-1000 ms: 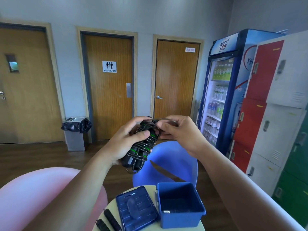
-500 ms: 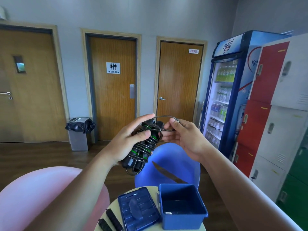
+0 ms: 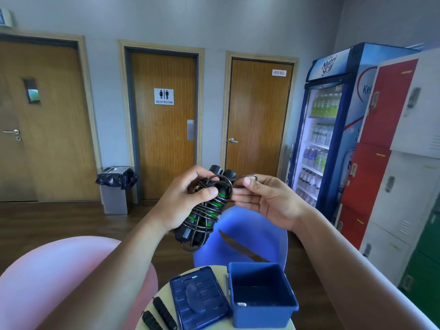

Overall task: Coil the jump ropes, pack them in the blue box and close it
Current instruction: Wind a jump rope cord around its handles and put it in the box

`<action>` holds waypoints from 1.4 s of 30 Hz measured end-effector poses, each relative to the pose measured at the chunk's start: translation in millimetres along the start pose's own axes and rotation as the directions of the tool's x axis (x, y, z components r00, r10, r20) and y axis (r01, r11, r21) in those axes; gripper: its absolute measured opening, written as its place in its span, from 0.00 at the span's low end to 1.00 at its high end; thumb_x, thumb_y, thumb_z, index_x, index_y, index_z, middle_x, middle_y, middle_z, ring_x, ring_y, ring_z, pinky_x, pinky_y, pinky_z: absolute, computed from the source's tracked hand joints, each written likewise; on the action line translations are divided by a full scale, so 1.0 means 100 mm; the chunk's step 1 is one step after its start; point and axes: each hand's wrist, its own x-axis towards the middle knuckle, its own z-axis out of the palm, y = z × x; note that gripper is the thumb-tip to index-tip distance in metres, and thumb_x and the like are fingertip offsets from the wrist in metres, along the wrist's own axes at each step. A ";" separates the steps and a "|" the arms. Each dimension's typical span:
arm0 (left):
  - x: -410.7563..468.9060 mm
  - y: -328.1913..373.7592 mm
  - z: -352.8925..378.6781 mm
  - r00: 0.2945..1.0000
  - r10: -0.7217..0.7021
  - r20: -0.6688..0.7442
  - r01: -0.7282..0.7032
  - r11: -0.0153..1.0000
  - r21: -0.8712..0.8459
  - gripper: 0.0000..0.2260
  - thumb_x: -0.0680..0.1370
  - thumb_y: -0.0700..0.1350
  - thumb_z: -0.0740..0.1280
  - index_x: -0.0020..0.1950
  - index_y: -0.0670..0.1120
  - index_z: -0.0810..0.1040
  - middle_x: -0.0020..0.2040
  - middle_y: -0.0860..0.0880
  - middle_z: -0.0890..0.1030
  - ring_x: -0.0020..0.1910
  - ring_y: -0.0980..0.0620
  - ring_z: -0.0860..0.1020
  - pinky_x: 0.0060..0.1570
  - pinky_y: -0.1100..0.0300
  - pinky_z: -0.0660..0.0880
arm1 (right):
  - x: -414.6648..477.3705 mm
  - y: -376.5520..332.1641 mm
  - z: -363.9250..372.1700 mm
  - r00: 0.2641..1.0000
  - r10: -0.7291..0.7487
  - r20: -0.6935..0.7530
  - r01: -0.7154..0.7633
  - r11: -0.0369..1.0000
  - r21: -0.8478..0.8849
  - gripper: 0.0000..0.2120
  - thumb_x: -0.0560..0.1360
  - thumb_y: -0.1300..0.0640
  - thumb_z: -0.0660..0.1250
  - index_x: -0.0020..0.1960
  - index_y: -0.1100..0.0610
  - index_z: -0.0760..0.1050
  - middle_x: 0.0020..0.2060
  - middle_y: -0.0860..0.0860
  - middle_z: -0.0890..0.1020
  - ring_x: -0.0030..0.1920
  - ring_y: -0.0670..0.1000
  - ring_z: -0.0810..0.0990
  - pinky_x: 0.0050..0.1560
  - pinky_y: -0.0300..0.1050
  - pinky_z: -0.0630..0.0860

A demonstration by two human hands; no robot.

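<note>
Gripping hands: left hand [image 3: 183,206] wraps black cable jump rope [image 3: 207,210] wound on green-striped handles; right hand [image 3: 266,198] pinches its loose loop [image 3: 250,176].
Rope: midair, 12 o'clock of open blue plastic box [image 3: 262,315] on surface [image 3: 162,290].

On table [image 3: 164,294]: box [image 3: 262,294], lid [image 3: 198,298] just left of it, 2 handles [image 3: 164,313] left of lid. Above table: rope bundle [image 3: 207,208] between left hand [image 3: 183,203] and right hand [image 3: 266,198]. Behind table: chair [image 3: 257,234].
</note>
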 end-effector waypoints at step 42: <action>0.01 -0.01 0.06 0.942 0.150 -0.300 -0.116 0.985 0.128 0.22 0.79 0.44 0.71 0.71 0.54 0.70 0.51 0.57 0.85 0.50 0.56 0.84 0.49 0.61 0.80 | 0.44 0.35 0.60 0.894 -0.091 -0.438 0.081 0.996 -0.041 0.09 0.83 0.57 0.61 0.48 0.60 0.77 0.37 0.56 0.81 0.37 0.54 0.78 0.41 0.48 0.75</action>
